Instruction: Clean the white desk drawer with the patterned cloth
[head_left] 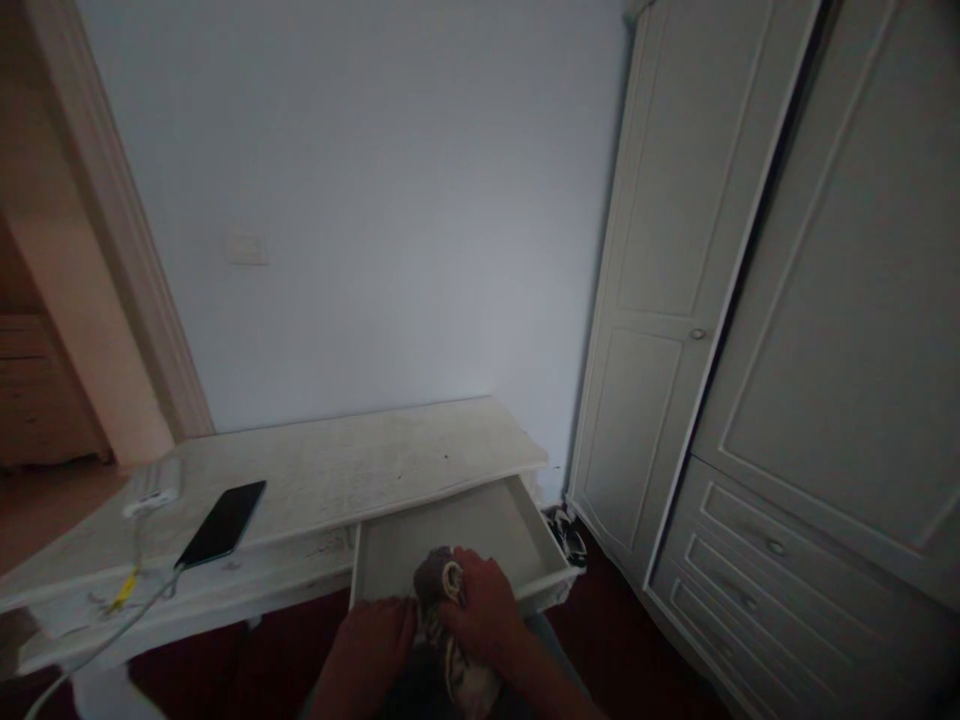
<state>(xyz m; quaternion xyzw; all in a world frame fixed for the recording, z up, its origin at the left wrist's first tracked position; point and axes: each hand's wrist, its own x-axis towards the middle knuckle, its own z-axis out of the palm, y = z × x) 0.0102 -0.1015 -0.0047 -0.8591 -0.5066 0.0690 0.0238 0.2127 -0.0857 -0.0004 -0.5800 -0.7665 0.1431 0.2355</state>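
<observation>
A bundled cloth, greyish with cream-edged, patterned folds, is held low in front of me at the open drawer. My right hand is closed around its upper right side. On its left, my left hand has its fingers curled against the cloth and appears to grip it. The lower folds hang toward my lap and are dim. The drawer is pulled out from a whitewashed desk, and its front edge is partly hidden behind my hands.
A black phone lies on the desk with a white cable plugged in. A white power strip sits at the desk's left end. The wardrobe stands at right, near dark items on the red floor. A doorway is at left.
</observation>
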